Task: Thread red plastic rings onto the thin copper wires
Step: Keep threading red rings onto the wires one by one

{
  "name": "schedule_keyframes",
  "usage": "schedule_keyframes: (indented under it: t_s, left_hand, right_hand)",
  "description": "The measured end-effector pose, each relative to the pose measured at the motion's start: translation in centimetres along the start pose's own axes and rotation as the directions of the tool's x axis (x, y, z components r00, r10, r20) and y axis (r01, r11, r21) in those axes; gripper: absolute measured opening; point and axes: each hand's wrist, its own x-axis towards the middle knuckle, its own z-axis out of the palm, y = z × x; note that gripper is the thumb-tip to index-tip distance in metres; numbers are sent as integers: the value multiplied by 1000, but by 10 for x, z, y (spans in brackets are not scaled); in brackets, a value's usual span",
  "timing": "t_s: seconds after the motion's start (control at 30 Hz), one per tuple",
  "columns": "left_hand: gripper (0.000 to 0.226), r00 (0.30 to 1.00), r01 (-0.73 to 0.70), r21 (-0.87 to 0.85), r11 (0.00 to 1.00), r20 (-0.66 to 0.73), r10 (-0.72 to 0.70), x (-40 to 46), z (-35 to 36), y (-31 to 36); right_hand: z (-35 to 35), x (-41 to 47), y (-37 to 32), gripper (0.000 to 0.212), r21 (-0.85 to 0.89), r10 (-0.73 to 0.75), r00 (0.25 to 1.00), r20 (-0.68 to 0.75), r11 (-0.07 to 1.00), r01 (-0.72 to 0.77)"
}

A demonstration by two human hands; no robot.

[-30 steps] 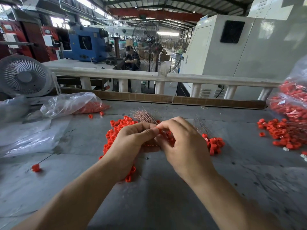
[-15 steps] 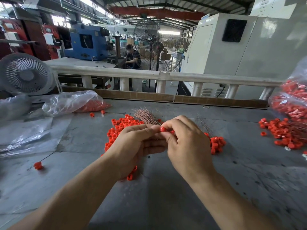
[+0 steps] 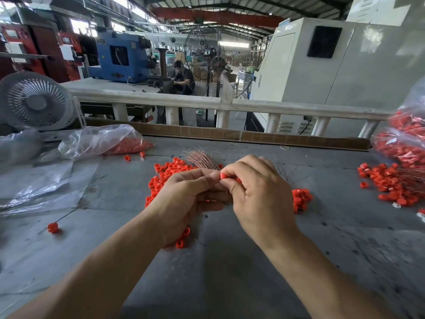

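A red plastic ring (image 3: 222,175) is pinched between the thumb and forefinger of my right hand (image 3: 257,192) at mid-table. My left hand (image 3: 186,199) meets it fingertip to fingertip, fingers curled; the thin wire it seems to pinch is too fine to make out. Behind the hands fans out a bundle of copper wires (image 3: 202,160). Loose red rings (image 3: 161,178) are heaped under and left of my left hand. A smaller heap of rings (image 3: 301,196) lies right of my right hand.
A ring on a wire (image 3: 53,227) lies alone at the left. Clear plastic bags (image 3: 101,141) and a small fan (image 3: 36,102) stand at the back left. A bag of red rings (image 3: 404,143) and threaded rings (image 3: 391,183) fill the right edge. A wooden strip (image 3: 230,134) borders the table's far edge.
Both hands have lifted slightly and drawn together. The red ring, hidden a second ago, now shows between my right fingertips against my left thumb.
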Motion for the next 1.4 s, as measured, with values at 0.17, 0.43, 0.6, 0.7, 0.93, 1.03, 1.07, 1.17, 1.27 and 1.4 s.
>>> schedule_keyframes:
  t_s: [0.17, 0.43, 0.6, 0.7, 0.93, 1.03, 1.07, 1.17, 1.27, 1.4]
  left_hand:
    - [19, 998, -52, -48, 997, -38, 50, 1, 0, 0]
    - [12, 995, -28, -73, 997, -95, 21, -1, 3, 3]
    - [36, 993, -43, -99, 994, -113, 32, -2, 3, 4]
    - [26, 992, -59, -82, 995, -119, 49, -1, 4, 4]
    - [33, 975, -122, 10, 993, -184, 122, 2, -1, 0]
    - [20, 960, -145, 72, 987, -230, 158, 4, -3, -2]
    - [15, 954, -149, 91, 985, -247, 167, 4, -3, -2]
    - [4, 939, -155, 157, 975, -284, 195, 4, -3, -2]
    - [7, 931, -159, 148, 976, -305, 198, 3, -3, 0]
    - [10, 927, -174, 63, 983, -326, 185, 1, -3, 6]
  right_hand:
    - [1, -3, -2, 14, 51, 8, 1000, 18, 999, -9]
    - [5, -3, 1, 16, 176, 49, 998, 25, 983, -52]
    - [7, -5, 1, 16, 219, 33, 998, 59, 975, -45]
    - [7, -5, 3, 19, 239, 44, 996, 74, 969, -60]
    - [7, -6, 2, 21, 294, 86, 990, 108, 949, -114]
    - [7, -7, 1, 20, 299, 94, 989, 112, 946, -124]
    - [7, -7, 1, 19, 299, 94, 989, 114, 946, -124]
    - [10, -8, 1, 18, 288, 85, 986, 145, 949, -125]
    - [12, -8, 2, 16, 293, 106, 982, 154, 945, -148]
    - [11, -9, 2, 16, 361, 188, 964, 190, 899, -247]
